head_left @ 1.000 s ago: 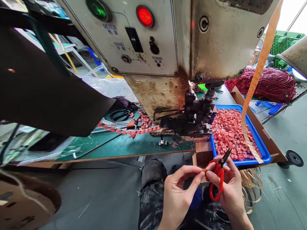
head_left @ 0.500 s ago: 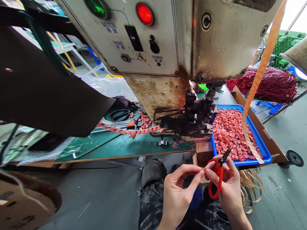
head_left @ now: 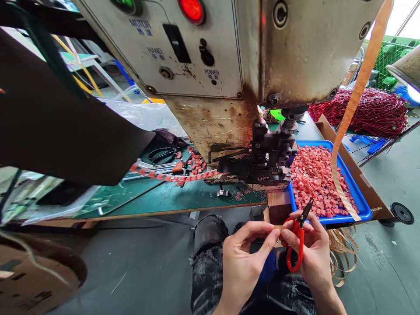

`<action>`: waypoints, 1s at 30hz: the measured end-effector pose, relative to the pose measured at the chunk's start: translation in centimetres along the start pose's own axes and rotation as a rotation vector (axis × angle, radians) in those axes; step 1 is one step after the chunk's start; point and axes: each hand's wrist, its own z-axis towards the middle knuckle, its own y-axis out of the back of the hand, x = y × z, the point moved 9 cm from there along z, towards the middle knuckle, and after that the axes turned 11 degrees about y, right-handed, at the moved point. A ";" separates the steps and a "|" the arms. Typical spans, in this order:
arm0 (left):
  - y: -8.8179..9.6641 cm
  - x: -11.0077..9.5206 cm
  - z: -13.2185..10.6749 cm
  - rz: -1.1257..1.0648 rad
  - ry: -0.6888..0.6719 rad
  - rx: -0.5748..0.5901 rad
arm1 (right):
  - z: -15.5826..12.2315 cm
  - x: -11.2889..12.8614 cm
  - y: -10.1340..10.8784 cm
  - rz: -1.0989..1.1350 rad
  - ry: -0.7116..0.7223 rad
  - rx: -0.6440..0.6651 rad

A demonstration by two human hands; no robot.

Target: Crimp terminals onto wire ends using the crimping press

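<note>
My left hand (head_left: 244, 258) is pinched, thumb and forefinger closed on the end of a thin tan strip (head_left: 279, 227). My right hand (head_left: 313, 251) grips small red-handled snips (head_left: 297, 245), whose dark blades point up and right. The right fingers meet the same strip end, so both hands touch over my lap, just below the bench edge. A blue tray (head_left: 359, 205) heaped with small red pieces (head_left: 315, 179) lies right above the snips.
A big worn press (head_left: 262, 57) with a red lamp (head_left: 192, 8) overhangs the green bench (head_left: 183, 197). A tan tape (head_left: 354, 100) runs down past the tray to coils on the floor (head_left: 341, 253). Black scissors (head_left: 162, 155), a red terminal chain (head_left: 170, 177) and red wire bundles (head_left: 370, 111) lie around.
The view has tipped down slightly. Both hands stay together on the strip end; the snips have shifted a little up and left.
</note>
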 end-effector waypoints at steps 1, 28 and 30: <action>0.0 0.0 -0.1 -0.002 -0.006 -0.012 | 0.0 0.1 0.1 -0.007 0.006 -0.017; -0.5 1.8 0.0 -0.331 0.224 0.049 | -0.8 0.5 0.0 -0.095 -0.002 -0.028; -0.4 1.7 0.0 -0.319 0.226 0.034 | -0.8 0.0 0.2 -0.082 -0.029 -0.006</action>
